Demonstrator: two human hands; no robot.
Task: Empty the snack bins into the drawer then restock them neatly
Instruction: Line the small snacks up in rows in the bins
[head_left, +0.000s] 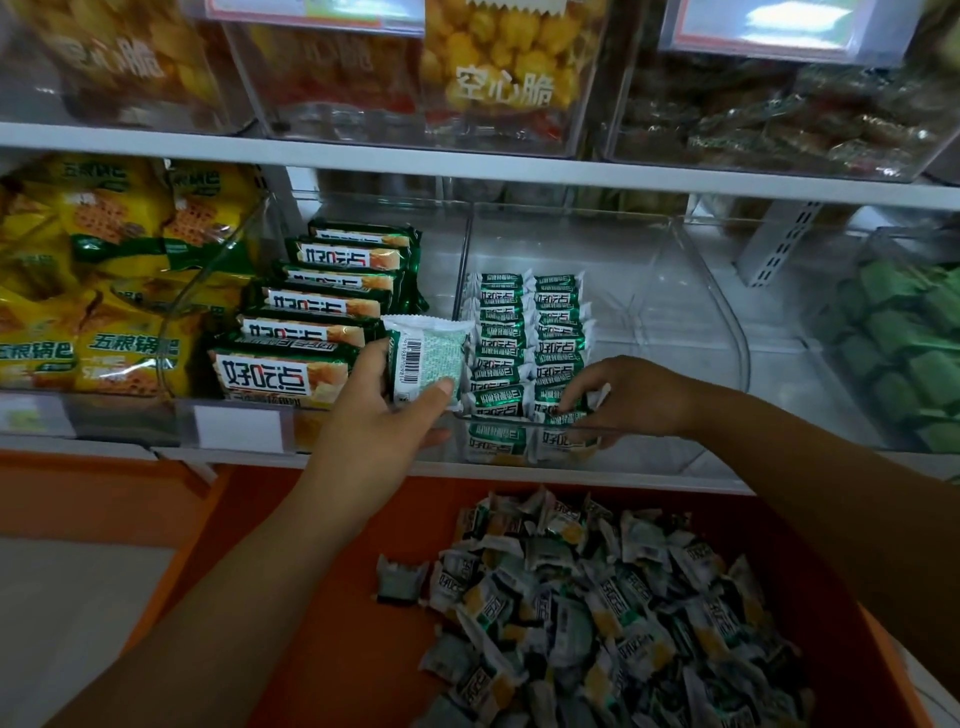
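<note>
Down nearest me, the orange drawer (332, 597) stands pulled out, with a loose heap of small snack packets (597, 613) piled in its right half and one stray lying just left of the heap. Above its far edge, both my hands are at the front of the clear bin (717, 322) on the shelf. My left hand (379, 415) grips a single packet (426, 364) between thumb and fingers, barcode side toward me, just left of the bin's left wall. My right hand (634, 397) reaches over the front rim, fingertips curled onto the front packet (563, 439) of the right row. Behind it, two neat rows of packets (524, 338) run back along the bin's left side; its right side is bare. Left of this bin, larger green biscuit packs (322, 306) are stacked in a line, with yellow bags (104, 270) further left. Far right, another bin holds green wrapped pieces (904, 353).
</note>
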